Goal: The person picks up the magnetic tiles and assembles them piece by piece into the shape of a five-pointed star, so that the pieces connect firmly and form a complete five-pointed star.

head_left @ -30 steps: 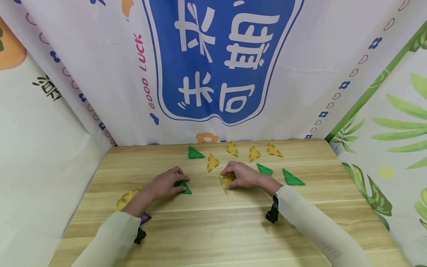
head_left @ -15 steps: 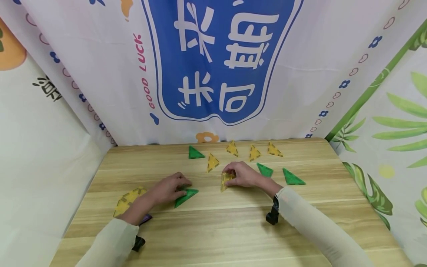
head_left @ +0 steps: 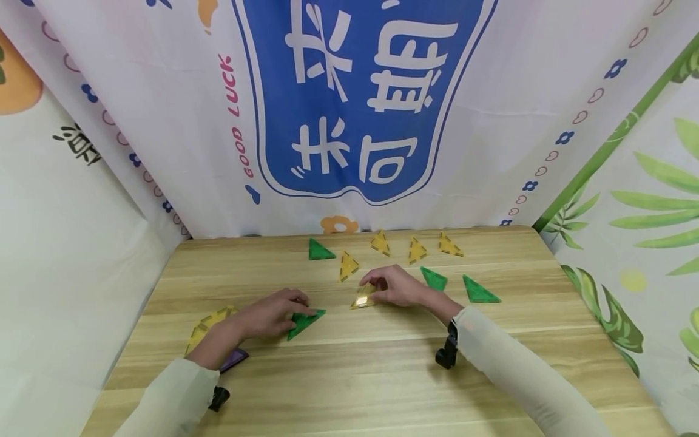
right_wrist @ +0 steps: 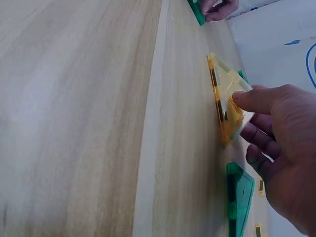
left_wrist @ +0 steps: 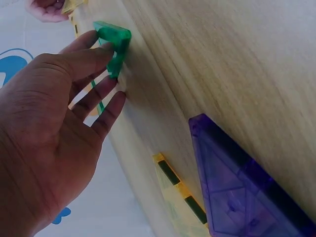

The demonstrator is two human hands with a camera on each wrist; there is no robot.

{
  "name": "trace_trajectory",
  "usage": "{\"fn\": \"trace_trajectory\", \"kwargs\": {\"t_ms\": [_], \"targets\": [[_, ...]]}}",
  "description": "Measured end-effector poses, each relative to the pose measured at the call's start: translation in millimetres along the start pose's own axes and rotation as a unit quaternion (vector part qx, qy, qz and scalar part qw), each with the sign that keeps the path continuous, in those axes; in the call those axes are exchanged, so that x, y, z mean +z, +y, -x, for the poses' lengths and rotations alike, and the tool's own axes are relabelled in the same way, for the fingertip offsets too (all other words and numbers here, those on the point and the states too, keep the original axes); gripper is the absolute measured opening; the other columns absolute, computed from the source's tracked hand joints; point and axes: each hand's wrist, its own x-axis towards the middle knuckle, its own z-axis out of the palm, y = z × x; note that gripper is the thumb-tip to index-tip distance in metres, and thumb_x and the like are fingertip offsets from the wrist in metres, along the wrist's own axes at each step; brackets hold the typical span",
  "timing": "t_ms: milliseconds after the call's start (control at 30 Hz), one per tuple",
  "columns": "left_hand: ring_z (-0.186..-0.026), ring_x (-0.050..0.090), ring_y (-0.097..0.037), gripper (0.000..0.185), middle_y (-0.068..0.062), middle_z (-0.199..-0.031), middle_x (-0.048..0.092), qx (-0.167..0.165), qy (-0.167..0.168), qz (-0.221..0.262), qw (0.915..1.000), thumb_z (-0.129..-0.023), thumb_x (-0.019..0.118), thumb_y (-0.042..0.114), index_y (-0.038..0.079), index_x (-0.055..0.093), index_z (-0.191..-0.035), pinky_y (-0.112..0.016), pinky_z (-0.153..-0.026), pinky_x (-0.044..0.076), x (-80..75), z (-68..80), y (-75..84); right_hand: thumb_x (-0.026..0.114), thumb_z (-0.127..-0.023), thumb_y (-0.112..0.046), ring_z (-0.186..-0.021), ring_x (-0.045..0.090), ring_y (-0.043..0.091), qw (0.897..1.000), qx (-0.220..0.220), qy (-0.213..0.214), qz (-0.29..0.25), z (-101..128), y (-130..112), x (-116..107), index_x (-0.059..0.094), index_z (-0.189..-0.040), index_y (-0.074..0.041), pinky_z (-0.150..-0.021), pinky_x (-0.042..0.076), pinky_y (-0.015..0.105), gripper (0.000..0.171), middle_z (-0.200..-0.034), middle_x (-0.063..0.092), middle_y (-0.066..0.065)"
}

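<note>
My left hand (head_left: 272, 314) pinches a green triangular magnetic tile (head_left: 302, 326) left of the table's middle. In the left wrist view the thumb lies across the near face of this green tile (left_wrist: 120, 37), while the other fingers reach behind it. To the right, my right hand (head_left: 397, 286) holds a translucent yellow triangular magnetic tile (head_left: 362, 300), whose surface catches a bright glare. Seen from the right wrist, the thumb presses on the face of that yellow tile (right_wrist: 226, 81), and the fingers curl beneath. A gap of bare wood separates the two held tiles.
Several yellow triangle tiles (head_left: 415, 250) and a green one (head_left: 320, 249) lie along the back. Two green triangles (head_left: 480, 289) rest beyond the right wrist. By the left forearm are joined yellow tiles (head_left: 206, 326) and a purple triangle (head_left: 235, 358). A printed cloth (head_left: 491, 182) hangs behind the table.
The green tile has turned in my left hand and now shows more of its face, nearer the front. My right hand has turned the yellow tile so that a corner points left.
</note>
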Motion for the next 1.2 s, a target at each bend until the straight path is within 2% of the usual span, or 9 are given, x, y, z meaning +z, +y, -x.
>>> {"fn": "trace_trajectory", "kwargs": {"t_ms": [167,400,633,933,1100,1200], "targets": [[-0.115,0.059,-0.026,0.046,-0.012,-0.128,0.062,-0.015,0.011,0.015,0.9997,-0.096,0.077,0.002,0.004,0.068,-0.141,-0.04,-0.092,0.056,2.3,-0.7,0.7,0.076,-0.097,-0.005,-0.086,0.064,0.01,1.0,0.015,0.003,-0.017,1,-2,2,0.075,-0.126,-0.008,-0.077,0.056,0.026,0.029,-0.099,0.07,-0.001],[-0.104,0.061,-0.023,0.049,-0.013,-0.122,0.062,-0.055,0.039,0.025,0.9974,-0.095,0.08,0.009,-0.002,0.066,-0.141,-0.031,-0.082,0.054,6.1,-1.7,0.4,0.077,-0.096,-0.005,-0.082,0.067,0.011,0.998,0.031,0.04,-0.043,0,-6,10,0.077,-0.121,-0.006,-0.074,0.058,0.026,0.025,-0.093,0.072,-0.001],[-0.092,0.059,-0.02,0.051,-0.013,-0.115,0.063,-0.077,0.071,0.016,0.9944,-0.094,0.082,0.013,-0.004,0.066,-0.14,-0.025,-0.073,0.05,12.3,-4.3,-0.4,0.08,-0.093,-0.006,-0.077,0.066,0.011,0.986,0.072,0.097,-0.116,-4,-18,31,0.077,-0.115,-0.003,-0.066,0.058,0.026,0.022,-0.093,0.07,0.002],[-0.099,0.062,-0.023,0.056,-0.013,-0.118,0.063,-0.09,0.085,-0.009,0.9923,-0.094,0.083,0.023,-0.004,0.065,-0.141,-0.031,-0.079,0.053,16.5,-8.9,2.1,0.084,-0.089,-0.003,-0.065,0.074,0.019,0.962,0.12,0.148,-0.194,-16,-39,63,0.074,-0.111,0.001,-0.061,0.063,0.031,0.024,-0.081,0.072,0.004],[-0.103,0.062,-0.024,0.06,-0.013,-0.121,0.062,-0.095,0.083,-0.007,0.9919,-0.093,0.085,0.026,-0.002,0.065,-0.142,-0.036,-0.083,0.055,17.7,-9.6,1.9,0.084,-0.089,-0.001,-0.066,0.075,0.022,0.951,0.125,0.161,-0.233,-22,-47,74,0.072,-0.113,0.005,-0.061,0.064,0.033,0.028,-0.081,0.071,0.009],[-0.104,0.062,-0.023,0.061,-0.013,-0.121,0.062,-0.089,0.089,-0.013,0.992,-0.093,0.085,0.028,-0.002,0.065,-0.142,-0.037,-0.085,0.055,18.7,-9.9,0.3,0.084,-0.088,-0.002,-0.065,0.075,0.022,0.948,0.128,0.168,-0.239,-27,-52,81,0.071,-0.113,0.006,-0.06,0.064,0.032,0.029,-0.081,0.07,0.009]]}}
